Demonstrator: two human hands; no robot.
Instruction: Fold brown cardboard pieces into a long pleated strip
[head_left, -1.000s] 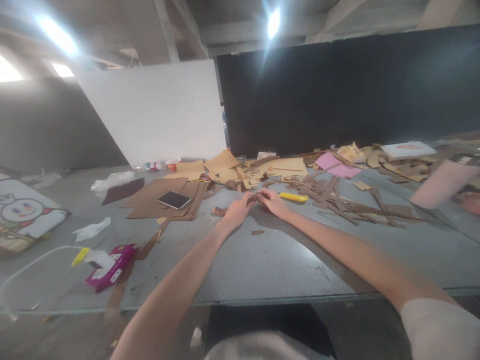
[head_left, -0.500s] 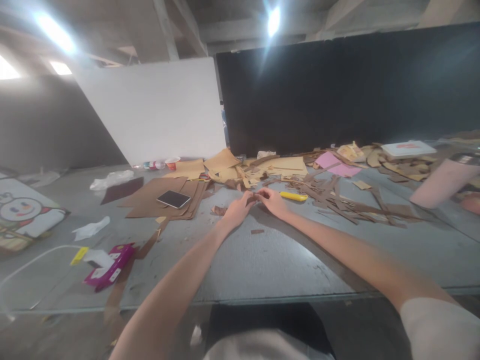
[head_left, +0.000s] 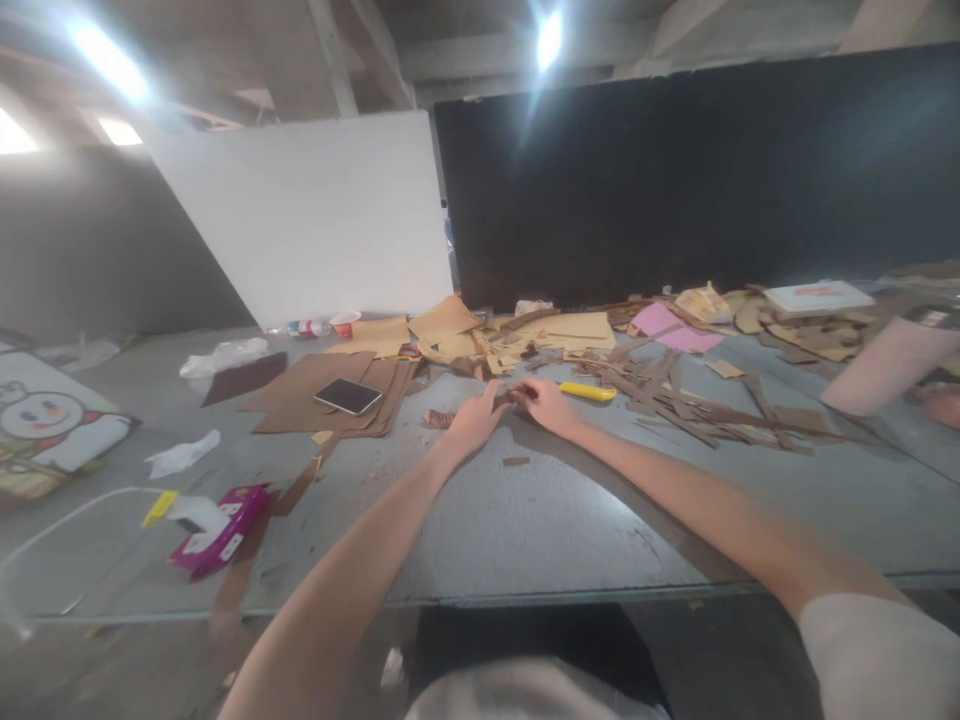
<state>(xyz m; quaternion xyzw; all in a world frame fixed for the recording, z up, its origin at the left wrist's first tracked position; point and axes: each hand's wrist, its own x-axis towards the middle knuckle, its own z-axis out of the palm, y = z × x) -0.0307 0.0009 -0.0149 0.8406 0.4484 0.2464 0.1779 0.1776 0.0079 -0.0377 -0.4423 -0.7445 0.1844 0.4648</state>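
My left hand [head_left: 474, 420] and my right hand [head_left: 547, 407] meet over the middle of the grey table [head_left: 517, 530]. Their fingers are pinched on a small brown piece [head_left: 507, 397], perhaps cardboard, mostly hidden by the fingertips. Just beyond my right hand lies a yellow utility knife [head_left: 587, 392]. A ridged brown piece [head_left: 437, 419] rests left of my left hand. One short brown strip [head_left: 515, 461] lies flat on the near side of both hands.
A phone [head_left: 348, 396] lies on brown sheets [head_left: 285, 400] at left. Nearer are a magenta tissue pack [head_left: 225, 535] and a white cable [head_left: 67, 515]. Brown strips [head_left: 675, 405] are heaped at right, beside a pink tumbler [head_left: 885, 365]. Tan sheets [head_left: 442, 322] line the back.
My fingers have shifted slightly around the small brown piece, the left thumb and fingertips moving a little. Both hands stay in nearly the same place, and the table items have not moved.
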